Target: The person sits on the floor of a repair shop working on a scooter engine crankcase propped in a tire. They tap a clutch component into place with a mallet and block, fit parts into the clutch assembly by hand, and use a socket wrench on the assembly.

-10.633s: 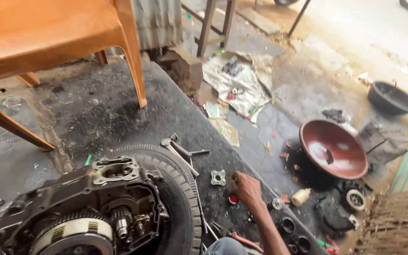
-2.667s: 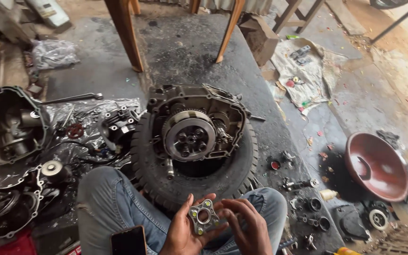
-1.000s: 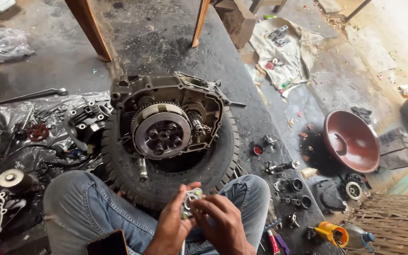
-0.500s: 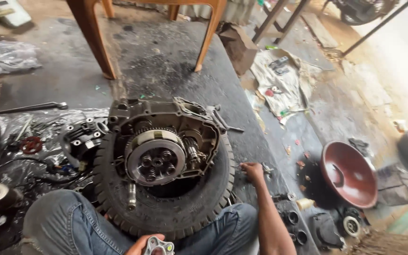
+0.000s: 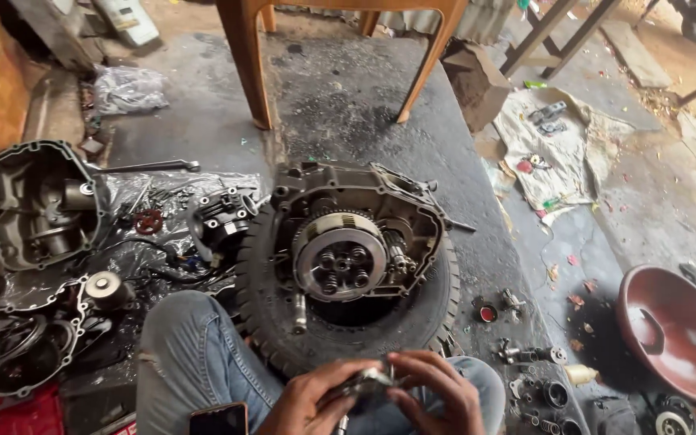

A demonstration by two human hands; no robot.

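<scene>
Both hands low in frame below the black rubber tyre (image 5: pixel 348 322), left hand (image 5: pixel 312 399) and right hand (image 5: pixel 432 395) closed around small grey metal part (image 5: pixel 366 383), mostly hidden by fingers, shape unclear, wrists cut off.

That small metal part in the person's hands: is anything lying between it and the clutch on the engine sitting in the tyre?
Nothing visible does. Both hands, left hand and right hand, hold the small metal part just above the near rim of the tyre. Beyond that rim, the clutch lies uncovered in the engine case.
</scene>
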